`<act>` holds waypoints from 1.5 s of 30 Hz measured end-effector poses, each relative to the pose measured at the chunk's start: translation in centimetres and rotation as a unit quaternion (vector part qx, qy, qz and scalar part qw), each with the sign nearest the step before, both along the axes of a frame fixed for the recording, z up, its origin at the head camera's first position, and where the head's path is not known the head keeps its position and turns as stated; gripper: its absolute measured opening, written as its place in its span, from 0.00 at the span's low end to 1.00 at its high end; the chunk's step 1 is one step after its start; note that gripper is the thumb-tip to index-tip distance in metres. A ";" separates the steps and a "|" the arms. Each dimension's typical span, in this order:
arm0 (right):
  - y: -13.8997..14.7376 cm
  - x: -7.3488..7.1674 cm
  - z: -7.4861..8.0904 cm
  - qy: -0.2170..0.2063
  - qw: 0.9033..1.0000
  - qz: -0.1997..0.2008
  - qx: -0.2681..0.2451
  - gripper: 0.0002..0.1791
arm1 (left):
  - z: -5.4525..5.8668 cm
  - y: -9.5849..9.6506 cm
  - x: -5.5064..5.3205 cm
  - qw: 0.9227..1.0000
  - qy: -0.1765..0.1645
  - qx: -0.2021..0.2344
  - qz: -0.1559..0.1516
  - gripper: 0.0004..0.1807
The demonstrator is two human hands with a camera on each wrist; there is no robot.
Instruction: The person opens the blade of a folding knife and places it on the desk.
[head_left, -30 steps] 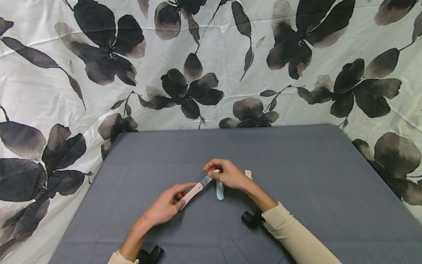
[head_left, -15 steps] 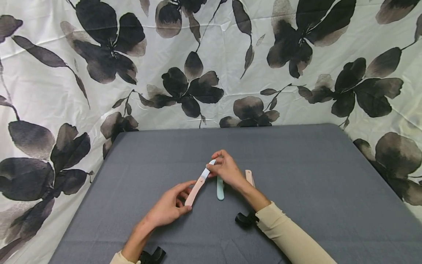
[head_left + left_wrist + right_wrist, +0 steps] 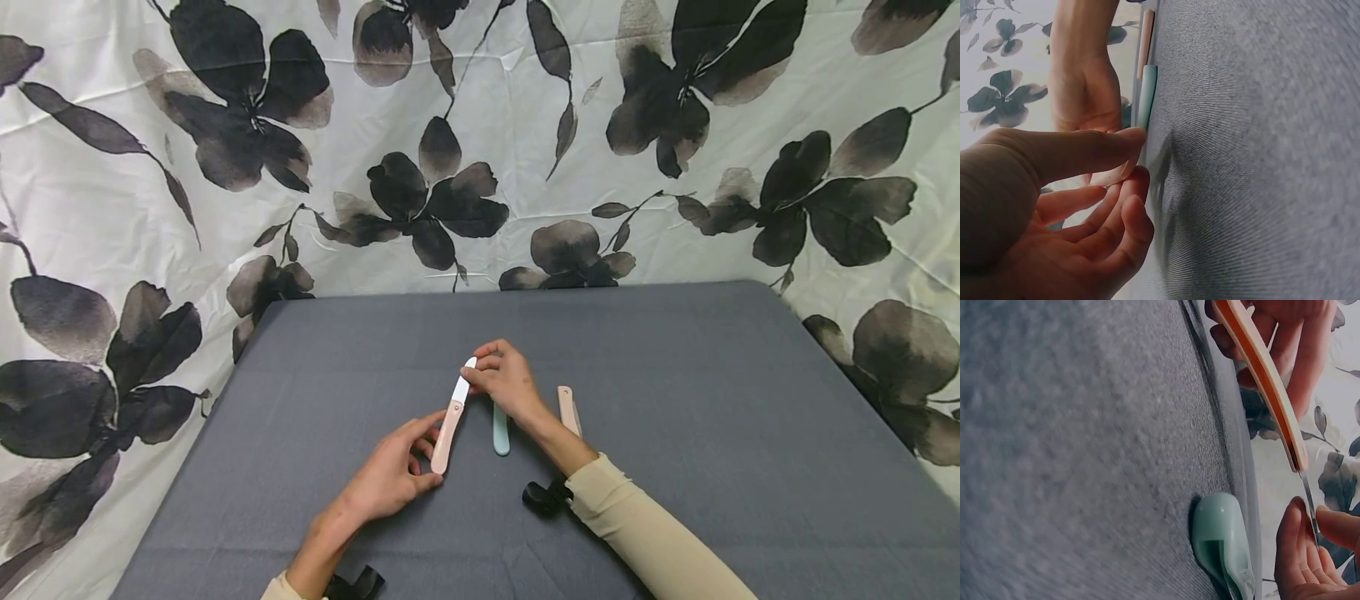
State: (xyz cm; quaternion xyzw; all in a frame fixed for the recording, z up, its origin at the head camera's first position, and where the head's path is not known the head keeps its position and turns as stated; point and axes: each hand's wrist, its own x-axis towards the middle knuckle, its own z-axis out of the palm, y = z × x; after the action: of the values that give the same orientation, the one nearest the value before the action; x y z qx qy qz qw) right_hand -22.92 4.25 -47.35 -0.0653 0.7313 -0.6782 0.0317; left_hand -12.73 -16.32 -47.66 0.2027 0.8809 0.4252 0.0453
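Observation:
A folding knife with a pale pink handle [image 3: 447,437] is unfolded and held up between both hands, its blade pointing away from the person. My left hand [image 3: 386,475] holds the handle, thumb at its near end and fingers along its left side. Near the tip, my right hand [image 3: 510,385] pinches the blade [image 3: 460,390] between thumb and fingers. In the right wrist view an orange slot runs along the handle's edge [image 3: 1266,375]. Just right of this knife lies a teal folding knife [image 3: 501,431], its far end hidden behind the right hand.
A second pink folding knife [image 3: 567,408] lies farther right, partly hidden by the right forearm. Grey cloth [image 3: 675,400] covers the table. A white curtain with dark flowers [image 3: 480,125] hangs behind the table and along its sides.
The held knife has swung from a slant to nearly straight away from the person. My right hand has shifted up and left with the blade, baring more of the second pink knife.

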 end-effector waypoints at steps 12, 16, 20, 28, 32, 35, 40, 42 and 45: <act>-0.2 -0.5 -0.1 0.046 0.990 0.027 0.128 0.17 | -0.2 0.1 0.0 0.999 0.031 -0.022 0.029 0.44; -0.7 -0.6 -0.1 0.046 0.983 0.051 0.170 0.20 | -0.1 0.3 0.1 0.997 0.024 -0.047 0.057 0.44; -1.1 -0.5 0.1 0.046 0.977 0.064 0.198 0.22 | 0.0 0.4 0.2 0.995 0.009 -0.062 0.079 0.45; -1.6 -0.5 0.3 0.051 0.963 0.083 0.250 0.24 | -0.1 0.4 0.2 0.993 -0.002 -0.076 0.092 0.45; -1.6 -0.6 0.3 0.048 0.958 0.093 0.267 0.25 | -0.2 0.3 0.2 0.993 -0.002 -0.081 0.091 0.45; -1.7 -0.6 0.3 0.046 0.954 0.097 0.279 0.26 | -0.2 0.3 0.1 0.992 -0.006 -0.084 0.090 0.45; -1.8 -0.7 0.3 0.052 0.948 0.104 0.297 0.27 | -0.3 0.3 0.1 0.992 -0.009 -0.085 0.088 0.45; -1.9 -0.7 0.3 0.057 0.945 0.106 0.302 0.27 | -0.3 0.2 0.0 0.992 -0.009 -0.088 0.088 0.45; -2.0 -0.7 0.4 0.058 0.943 0.111 0.310 0.28 | -0.2 0.1 0.0 0.992 -0.011 -0.094 0.087 0.44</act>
State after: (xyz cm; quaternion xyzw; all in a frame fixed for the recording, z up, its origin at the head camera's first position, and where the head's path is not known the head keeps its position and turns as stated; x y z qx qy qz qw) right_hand -23.64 2.23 -46.97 -0.1719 0.8939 -0.4055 0.0833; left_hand -12.69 -16.18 -47.91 0.1155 0.9307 0.3451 0.0369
